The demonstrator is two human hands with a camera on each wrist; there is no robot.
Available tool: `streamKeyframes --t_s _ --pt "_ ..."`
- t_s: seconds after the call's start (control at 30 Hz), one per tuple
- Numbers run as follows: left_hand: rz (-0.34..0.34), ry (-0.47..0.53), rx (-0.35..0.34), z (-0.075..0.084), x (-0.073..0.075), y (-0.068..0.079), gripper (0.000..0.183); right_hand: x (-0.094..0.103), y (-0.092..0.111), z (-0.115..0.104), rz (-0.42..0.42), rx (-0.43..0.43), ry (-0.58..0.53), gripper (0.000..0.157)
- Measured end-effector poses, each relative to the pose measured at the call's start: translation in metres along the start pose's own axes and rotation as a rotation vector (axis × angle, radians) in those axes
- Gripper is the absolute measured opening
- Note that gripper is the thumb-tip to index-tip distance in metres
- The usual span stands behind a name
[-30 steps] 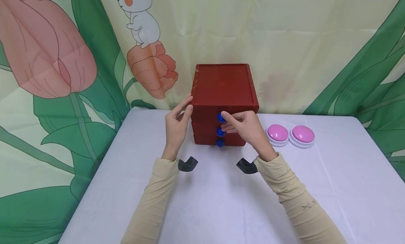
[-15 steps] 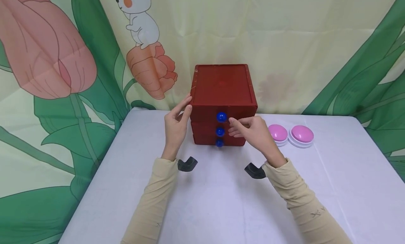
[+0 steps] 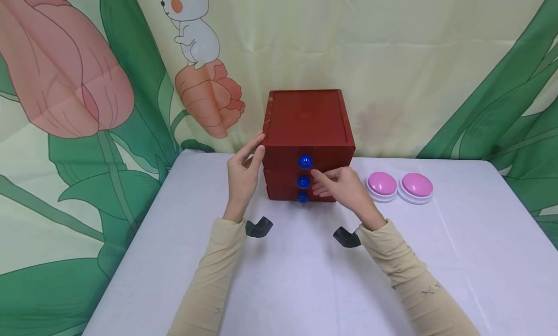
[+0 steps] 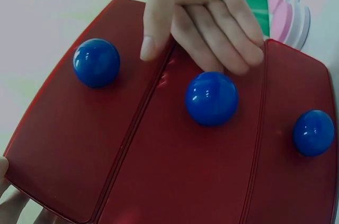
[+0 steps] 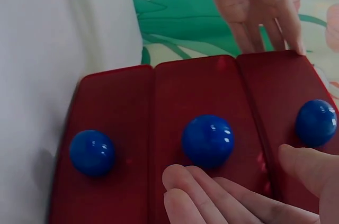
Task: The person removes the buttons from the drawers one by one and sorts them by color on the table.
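Note:
A red three-drawer box (image 3: 305, 118) stands on the table with its drawer fronts facing me. Each front carries a round blue knob: a top knob (image 3: 305, 162), a middle knob (image 3: 303, 182) and a bottom knob (image 3: 302, 197). My left hand (image 3: 242, 176) rests against the box's upper left side, fingers extended. Just right of the knobs is my right hand (image 3: 344, 188), thumb and fingers apart and holding nothing. In the right wrist view its fingertips (image 5: 177, 179) lie close beside the middle knob (image 5: 208, 141), while the thumb is near the top knob (image 5: 315, 123).
Two pink push buttons (image 3: 382, 183) on white bases sit right of the box on the white tablecloth (image 3: 283, 287). Behind hangs a printed curtain (image 3: 392, 74). Black curved pieces (image 3: 259, 227) stick out at both cuffs.
My right hand let go of the top knob and drew off to the right, then came back slightly left and lower, beside the middle knob. My left hand stays in place.

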State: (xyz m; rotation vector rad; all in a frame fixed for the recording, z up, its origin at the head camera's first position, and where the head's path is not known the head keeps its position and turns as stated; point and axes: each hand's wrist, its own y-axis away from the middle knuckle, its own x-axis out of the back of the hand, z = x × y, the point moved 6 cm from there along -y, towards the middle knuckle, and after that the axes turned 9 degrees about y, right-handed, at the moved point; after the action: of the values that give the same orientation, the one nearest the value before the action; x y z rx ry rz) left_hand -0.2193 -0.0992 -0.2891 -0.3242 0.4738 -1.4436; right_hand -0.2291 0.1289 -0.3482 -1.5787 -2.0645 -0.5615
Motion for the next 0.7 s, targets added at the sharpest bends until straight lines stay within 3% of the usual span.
streamKeyframes --t_s 0.33,0.7 --pt "-0.002 0.006 -0.004 0.001 0.0 -0.001 0.034 -0.018 -0.007 0.001 -0.055 0.001 -0.05 0.048" --pt "0.0 0.012 0.006 0.0 0.001 0.001 0.034 -0.024 -0.007 -0.001 -0.04 0.004 -0.002 0.045"
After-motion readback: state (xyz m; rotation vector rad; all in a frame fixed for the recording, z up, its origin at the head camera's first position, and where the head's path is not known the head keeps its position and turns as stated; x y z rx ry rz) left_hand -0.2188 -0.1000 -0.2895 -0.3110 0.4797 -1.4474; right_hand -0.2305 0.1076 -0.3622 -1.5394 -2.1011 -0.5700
